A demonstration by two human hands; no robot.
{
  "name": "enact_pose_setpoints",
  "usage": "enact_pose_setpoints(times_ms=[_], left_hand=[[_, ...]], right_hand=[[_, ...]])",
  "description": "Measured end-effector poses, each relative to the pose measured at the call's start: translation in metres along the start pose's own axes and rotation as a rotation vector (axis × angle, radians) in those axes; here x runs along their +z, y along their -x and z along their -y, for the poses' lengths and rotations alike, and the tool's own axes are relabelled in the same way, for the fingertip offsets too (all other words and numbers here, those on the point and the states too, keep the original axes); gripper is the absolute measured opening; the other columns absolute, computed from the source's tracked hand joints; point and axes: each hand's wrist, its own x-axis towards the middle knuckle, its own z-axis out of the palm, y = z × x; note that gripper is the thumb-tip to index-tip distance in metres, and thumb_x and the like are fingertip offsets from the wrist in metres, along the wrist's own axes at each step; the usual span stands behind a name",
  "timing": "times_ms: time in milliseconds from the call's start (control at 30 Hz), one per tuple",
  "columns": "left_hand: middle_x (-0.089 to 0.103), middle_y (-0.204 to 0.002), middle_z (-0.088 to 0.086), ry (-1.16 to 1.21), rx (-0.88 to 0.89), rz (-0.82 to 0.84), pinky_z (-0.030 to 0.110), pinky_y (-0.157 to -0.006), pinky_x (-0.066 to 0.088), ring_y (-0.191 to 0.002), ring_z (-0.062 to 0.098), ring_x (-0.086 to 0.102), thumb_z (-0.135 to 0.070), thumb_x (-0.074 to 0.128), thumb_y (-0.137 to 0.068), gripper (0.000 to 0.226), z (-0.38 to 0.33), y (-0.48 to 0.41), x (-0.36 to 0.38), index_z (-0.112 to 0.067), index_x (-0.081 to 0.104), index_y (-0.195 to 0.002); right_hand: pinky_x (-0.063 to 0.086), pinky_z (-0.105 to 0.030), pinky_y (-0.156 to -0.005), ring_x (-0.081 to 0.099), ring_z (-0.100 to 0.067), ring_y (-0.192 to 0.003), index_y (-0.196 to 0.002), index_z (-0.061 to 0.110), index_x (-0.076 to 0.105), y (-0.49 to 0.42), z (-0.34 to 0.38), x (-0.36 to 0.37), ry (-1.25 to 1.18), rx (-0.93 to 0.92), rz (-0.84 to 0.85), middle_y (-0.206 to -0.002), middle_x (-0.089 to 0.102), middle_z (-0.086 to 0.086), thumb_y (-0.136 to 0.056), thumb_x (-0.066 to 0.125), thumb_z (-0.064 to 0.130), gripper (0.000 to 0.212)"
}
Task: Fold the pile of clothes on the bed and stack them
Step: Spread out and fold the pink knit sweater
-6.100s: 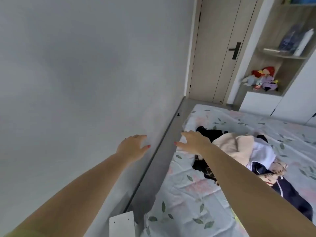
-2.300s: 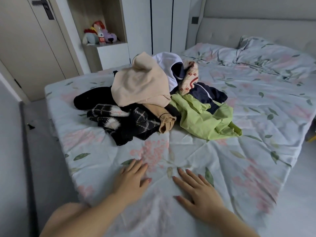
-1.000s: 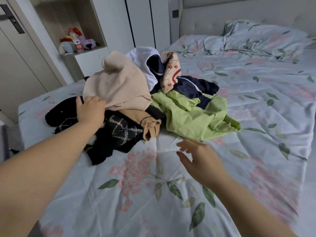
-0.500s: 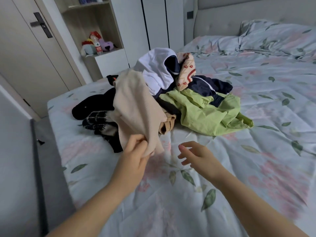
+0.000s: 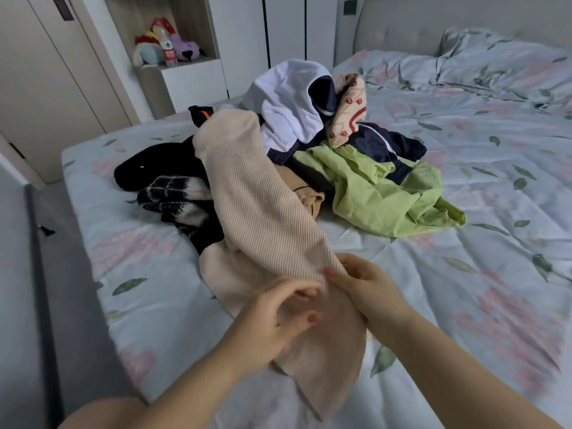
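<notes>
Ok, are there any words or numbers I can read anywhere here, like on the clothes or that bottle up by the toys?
No text here can be read.
Bottle: it has a red label, but the print is too small and blurred to read.
Cream cloth: red shapes only, no letters.
Beige sweater, held by the left hand and the right hand: plain knit, no tag or print showing.

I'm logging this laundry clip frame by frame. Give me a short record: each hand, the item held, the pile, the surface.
left hand: grips the beige sweater
right hand: pinches the sweater's edge
sweater: unfolded, stretching from pile to hands
pile: white top, green garment, black checked knit, all unfolded
surface: bed with floral sheet
folded stack: none in view
</notes>
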Motion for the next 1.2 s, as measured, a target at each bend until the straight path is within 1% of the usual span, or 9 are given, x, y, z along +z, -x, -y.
enact_pose_setpoints(times_ms=[133,300,400,533,700,800,967,1100,1200], left_hand=[[0.062,-0.107,-0.015,-0.087,-0.272,-0.437,0.021,-0.086,0.054,-0.095,-0.001,0.062,-0.041,0.063,-0.09,0.029,0.02,-0.016,-0.035,-0.034,0.059,-0.117],[0.047,-0.14,-0.006,0.099,-0.452,-0.571,0.014,-0.094,0.042,-0.121,-0.005,0.05,-0.07,0.053,-0.074,0.096,0.036,-0.031,-0.069,-0.024,0.022,-0.153],[0.055,-0.121,-0.026,0.246,-0.44,-0.503,0.003,-0.074,0.042,-0.101,-0.024,0.051,-0.074,0.055,-0.07,0.098,0.032,-0.036,-0.067,-0.031,0.023,-0.152],[0.06,-0.128,-0.021,0.293,-0.342,-0.431,0.023,-0.099,0.043,-0.12,-0.002,0.054,-0.068,0.069,-0.072,0.08,0.034,-0.036,-0.051,-0.033,0.045,-0.14],[0.072,-0.078,-0.006,0.196,-0.255,-0.191,0.023,-0.07,0.049,-0.076,0.006,0.066,-0.066,0.072,-0.072,0.043,0.026,-0.028,-0.041,-0.024,0.071,-0.083],[0.037,-0.052,-0.012,0.198,-0.275,0.014,0.019,-0.048,0.027,-0.051,0.003,0.036,-0.07,0.073,-0.067,0.054,0.023,-0.026,-0.033,-0.025,0.046,-0.052],[0.052,-0.061,-0.017,0.418,-0.199,0.41,0.009,-0.054,0.035,-0.058,-0.004,0.046,-0.062,0.068,-0.08,0.039,0.012,-0.018,-0.031,-0.027,0.066,-0.062],[0.065,-0.073,-0.009,0.404,-0.169,-0.243,0.017,-0.057,0.046,-0.063,0.009,0.059,-0.069,0.062,-0.079,0.041,0.019,-0.027,-0.043,-0.036,0.076,-0.1],[0.064,-0.101,-0.017,-0.034,-0.121,-0.525,0.019,-0.083,0.048,-0.093,-0.001,0.063,-0.056,0.055,-0.089,0.024,0.036,-0.033,-0.067,-0.051,0.066,-0.11]], right_hand=[[0.054,-0.049,-0.091,0.069,-0.029,-0.094,-0.1,0.01,0.075,0.003,0.01,-0.014,0.12,-0.042,0.106,-0.103,0.073,-0.018,-0.091,0.065,0.011,0.014],[0.057,-0.031,-0.08,0.07,-0.026,-0.093,-0.102,0.007,0.074,0.01,0.021,-0.031,0.16,-0.03,0.452,-0.103,0.074,-0.016,-0.084,0.075,0.025,0.025],[0.052,-0.021,-0.079,0.069,-0.012,-0.089,-0.098,0.011,0.076,0.012,0.024,-0.036,0.307,-0.012,0.665,-0.094,0.075,-0.004,-0.087,0.074,0.018,0.013],[0.044,-0.013,-0.076,0.06,0.001,-0.077,-0.084,0.023,0.078,0.017,0.027,-0.038,0.471,0.039,0.843,-0.079,0.07,0.012,-0.087,0.071,0.039,0.018],[0.052,-0.027,-0.089,0.069,-0.015,-0.096,-0.095,0.021,0.079,0.007,0.024,-0.04,0.402,0.034,0.346,-0.101,0.075,0.003,-0.081,0.062,0.065,0.049],[0.054,-0.033,-0.089,0.068,-0.009,-0.1,-0.103,0.032,0.074,0.003,0.02,-0.037,0.324,-0.031,0.098,-0.109,0.072,0.01,-0.068,0.06,0.07,0.054],[0.043,-0.039,-0.106,0.056,0.0,-0.122,-0.133,0.057,0.048,0.002,0.018,-0.03,0.287,-0.061,0.269,-0.136,0.054,0.028,-0.085,0.039,0.077,0.052],[0.034,-0.038,-0.113,0.047,-0.002,-0.132,-0.132,0.043,0.059,-0.002,0.015,-0.005,0.464,0.059,0.447,-0.14,0.056,0.017,-0.088,0.023,0.08,0.068],[0.014,-0.034,-0.118,0.019,-0.021,-0.149,-0.151,-0.008,0.018,0.011,-0.003,-0.018,0.648,0.021,0.668,-0.163,0.012,-0.017,-0.104,0.037,0.047,0.074]])
